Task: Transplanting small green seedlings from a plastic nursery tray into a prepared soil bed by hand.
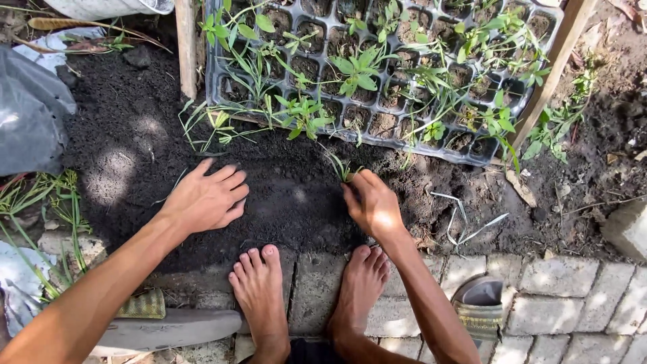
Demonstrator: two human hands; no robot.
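Right hand [373, 204] clenched around the base of a small green seedling [342, 168], its leaves sticking up just above the fingers, roots hidden in the fist and the dark soil [283, 195]. Left hand [205, 199] released, flat, palm down on the soil, well to the left of the right hand, grasping nothing.

Doing it well, as a judgement: keep the stem upright, hold low near the roots without crushing, use the flat left hand to press and level soil toward the stem so it stands firm.

Just beyond both hands: black seedling tray [377, 74] with many cells, some holding sprouts, some only soil. Bare feet [259, 290] on the brick paving [559, 303] below the hands. A sandal [480, 305] near the right forearm.

Hard to tell: whether a hole is dug under the right hand, root length, fingertips. Tray top edge cut off. Grey plastic sheet [27, 108] far left of the left hand, partly out of frame. Sun patches blur soil texture.
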